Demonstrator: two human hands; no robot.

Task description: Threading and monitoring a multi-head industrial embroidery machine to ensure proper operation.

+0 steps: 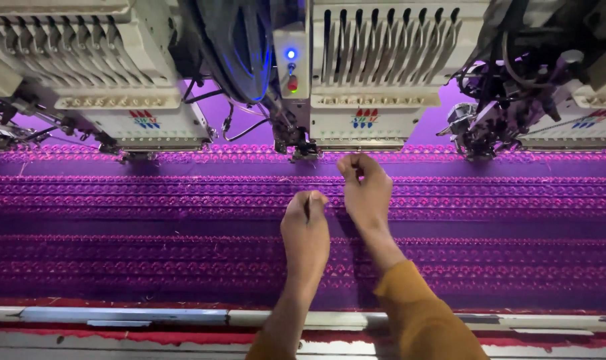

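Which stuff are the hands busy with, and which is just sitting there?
Busy with:
left hand
right hand
purple embroidered fabric
middle white embroidery machine head

Just there:
left white embroidery machine head
right machine head with tangled wires
metal frame rail

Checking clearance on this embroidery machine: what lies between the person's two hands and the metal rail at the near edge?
In the head view, only purple embroidered fabric lies between the hands and the metal rail.

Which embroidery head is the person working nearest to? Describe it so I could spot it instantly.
Above the purple fabric runs a row of cream machine heads. Take the middle head, just above the right hand. Only it has a glowing blue light on its left edge.
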